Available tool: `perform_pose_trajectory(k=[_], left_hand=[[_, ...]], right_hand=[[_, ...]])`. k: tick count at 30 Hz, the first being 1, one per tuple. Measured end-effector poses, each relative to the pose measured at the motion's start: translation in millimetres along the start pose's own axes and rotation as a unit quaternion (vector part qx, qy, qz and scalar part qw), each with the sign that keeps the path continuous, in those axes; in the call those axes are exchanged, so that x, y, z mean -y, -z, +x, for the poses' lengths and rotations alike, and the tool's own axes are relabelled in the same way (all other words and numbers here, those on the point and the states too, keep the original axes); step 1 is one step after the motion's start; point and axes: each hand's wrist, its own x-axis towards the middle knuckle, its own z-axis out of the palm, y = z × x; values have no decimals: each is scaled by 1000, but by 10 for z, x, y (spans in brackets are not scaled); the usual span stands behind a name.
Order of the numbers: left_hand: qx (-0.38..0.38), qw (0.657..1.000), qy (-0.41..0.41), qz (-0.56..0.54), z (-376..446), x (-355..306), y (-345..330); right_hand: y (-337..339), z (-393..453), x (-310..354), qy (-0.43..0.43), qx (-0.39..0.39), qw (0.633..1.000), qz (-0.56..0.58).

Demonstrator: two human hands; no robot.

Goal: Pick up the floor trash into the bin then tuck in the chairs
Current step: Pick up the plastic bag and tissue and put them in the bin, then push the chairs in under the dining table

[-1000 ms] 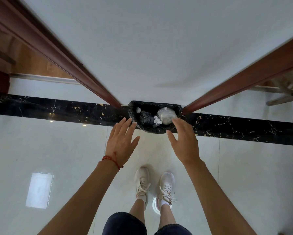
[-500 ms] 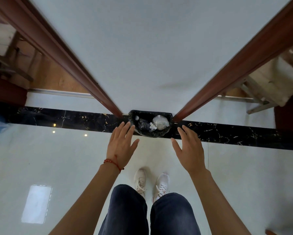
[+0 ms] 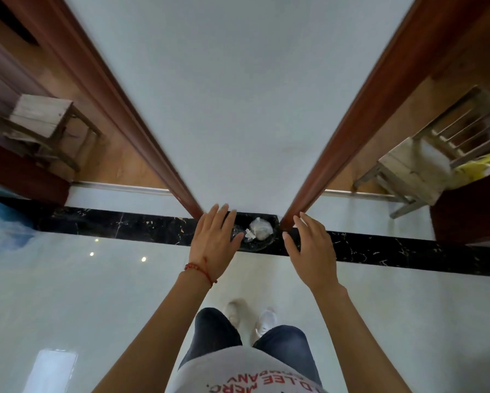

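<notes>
A small bin with a black liner stands on the floor against the white wall, between two brown door frames. A crumpled clear plastic bag and a bit of white paper lie inside it. My left hand, with a red string at the wrist, hovers over the bin's left rim, fingers spread and holding nothing. Just right of the bin my right hand is also spread and holds nothing. A wooden chair stands in the left doorway. Another wooden chair stands in the right doorway.
The floor is glossy pale tile with a black marble strip along the wall. Brown door frames flank the wall on both sides. A yellow object lies by the right chair. My legs and white shoes are below.
The view has risen away from the bin, which looks smaller now. Both hands have lifted with it and stayed spread, holding nothing. More of both doorways and chairs has come into sight.
</notes>
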Motion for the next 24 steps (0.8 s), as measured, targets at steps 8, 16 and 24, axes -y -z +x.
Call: perform_pose_trajectory(k=[8, 16, 24], left_hand=[[4, 998, -24, -50, -149, -218, 165], [59, 991, -118, -24, -60, -361, 189], [116, 951, -286, -2, 63, -582, 248]], right_hand=[[346, -287, -72, -11, -28, 999, -23], [521, -664, -110, -124, -70, 989, -44], [536, -1217, 59, -285, -116, 951, -40]])
